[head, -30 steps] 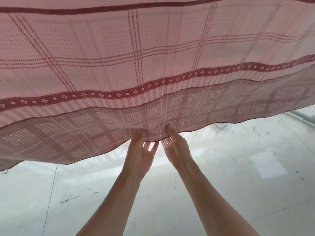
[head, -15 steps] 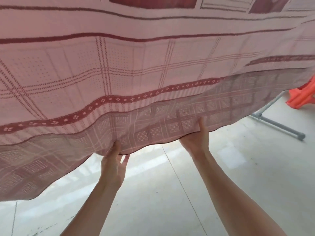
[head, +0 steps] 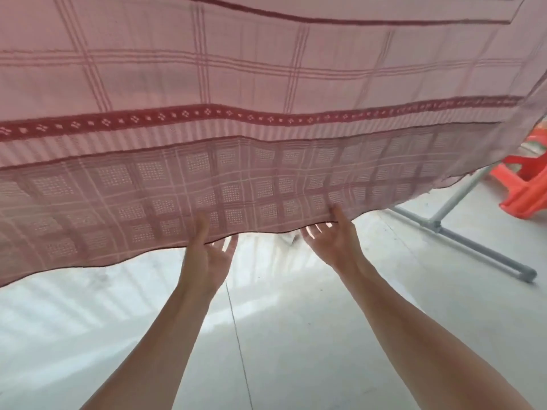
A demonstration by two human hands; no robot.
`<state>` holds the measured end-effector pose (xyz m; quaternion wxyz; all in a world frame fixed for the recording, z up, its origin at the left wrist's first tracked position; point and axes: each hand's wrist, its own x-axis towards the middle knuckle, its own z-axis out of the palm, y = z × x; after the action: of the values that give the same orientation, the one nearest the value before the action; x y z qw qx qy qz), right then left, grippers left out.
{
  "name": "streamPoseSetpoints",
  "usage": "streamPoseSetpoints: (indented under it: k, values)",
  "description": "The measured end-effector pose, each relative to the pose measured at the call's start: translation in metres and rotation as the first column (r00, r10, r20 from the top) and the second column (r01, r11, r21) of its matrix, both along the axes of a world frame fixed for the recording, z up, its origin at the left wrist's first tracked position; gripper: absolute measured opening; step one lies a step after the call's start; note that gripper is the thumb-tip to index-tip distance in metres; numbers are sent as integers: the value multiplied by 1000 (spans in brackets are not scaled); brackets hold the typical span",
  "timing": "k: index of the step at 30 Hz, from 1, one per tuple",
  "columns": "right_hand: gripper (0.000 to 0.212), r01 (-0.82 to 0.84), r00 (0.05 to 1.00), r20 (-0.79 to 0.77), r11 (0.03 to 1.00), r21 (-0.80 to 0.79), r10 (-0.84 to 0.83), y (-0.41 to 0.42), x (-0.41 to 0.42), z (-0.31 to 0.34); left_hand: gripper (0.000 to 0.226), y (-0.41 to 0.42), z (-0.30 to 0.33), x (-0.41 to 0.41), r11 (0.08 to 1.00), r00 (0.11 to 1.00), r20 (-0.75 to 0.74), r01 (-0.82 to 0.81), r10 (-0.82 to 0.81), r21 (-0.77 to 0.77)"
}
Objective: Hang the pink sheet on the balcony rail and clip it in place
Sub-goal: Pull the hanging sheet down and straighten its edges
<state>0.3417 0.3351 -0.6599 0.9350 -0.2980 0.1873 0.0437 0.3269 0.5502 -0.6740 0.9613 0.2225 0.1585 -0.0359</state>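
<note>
- Now well apart along the lower hem of the pink checked cotton sheet (head: 266, 84), where a second ago left hand (head: 207, 255) and right hand (head: 334, 241) sat side by side
- Both pinching the hem, thumbs on the near face, fingers behind
- Likely spreading cloth already draped overhead; rail and clips unseen
- Hem free above bare grey concrete floor (head: 266, 335); grey metal pipe stand (head: 461, 241) and orange plastic stool (head: 527, 184) far right

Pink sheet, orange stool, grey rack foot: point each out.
pink sheet (head: 266, 69), head view, pale checked upper area.
orange stool (head: 525, 187), head view, its legs at right edge.
grey rack foot (head: 473, 250), head view, floor tube.
</note>
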Motion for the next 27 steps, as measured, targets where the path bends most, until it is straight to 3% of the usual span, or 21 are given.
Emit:
streamPoseSetpoints:
  k: [6,11,16,18,22,25,27]
  values:
    - [31,-264,965,-2,965,4,264,-62,17,-11,29,-116,9,4,996,1000,-2,-22,22,91]
    - [20,-281,959,-27,958,65,283,-94,37,-21,14,-163,12,15,979,980,-95,-165,177,123]
    - [13,-269,962,13,949,165,271,-89,50,-13,7,-152,22,16,938,914,-254,-262,317,226]
    - [15,-269,963,49,956,121,265,-85,51,-7,7,-141,28,12,927,900,-274,-269,338,260]
    - [15,-270,962,-1,956,115,272,-85,48,2,14,-128,39,8,967,945,-225,-209,239,148]
    - [12,-242,966,-62,961,131,251,-86,46,-5,13,-126,31,7,990,988,-106,-102,112,96]
    - [8,-330,942,-52,942,56,333,-84,44,-14,16,-123,16,6,996,1000,10,-28,27,83]
